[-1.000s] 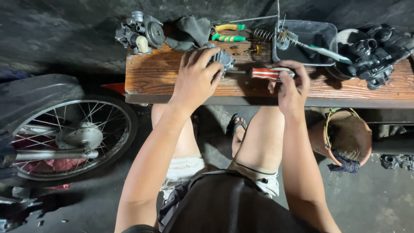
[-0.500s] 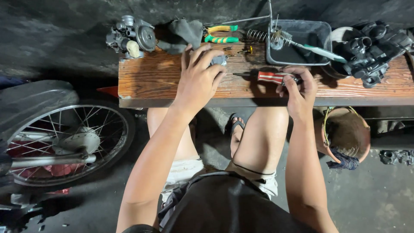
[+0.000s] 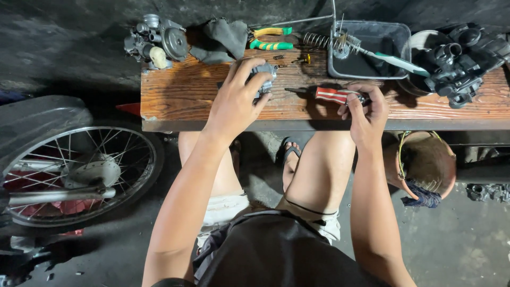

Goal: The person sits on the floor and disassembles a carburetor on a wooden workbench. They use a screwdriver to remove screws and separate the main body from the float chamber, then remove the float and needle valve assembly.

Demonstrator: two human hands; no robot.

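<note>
My left hand (image 3: 236, 101) is closed over a small grey metal carburettor part (image 3: 264, 74) that rests on the wooden bench (image 3: 180, 98). A red-and-white-handled screwdriver (image 3: 332, 94) lies on the bench with its shaft pointing left toward that part. My right hand (image 3: 366, 109) grips the end of its handle with the fingertips. Small loose springs and a brass piece (image 3: 303, 57) lie just behind the part.
On the bench's far side sit a grey carburettor (image 3: 156, 40), a dark rag (image 3: 220, 38), green-yellow pliers (image 3: 271, 38), a dark tray (image 3: 372, 50) holding a toothbrush and a spring, and black engine parts (image 3: 462, 58). A spoked wheel (image 3: 74, 178) stands left; a bucket (image 3: 425, 165) sits under the bench.
The view has shifted so the bench sits further right in frame. My right hand has slid to the end of the screwdriver handle. My left hand stays on the metal part.
</note>
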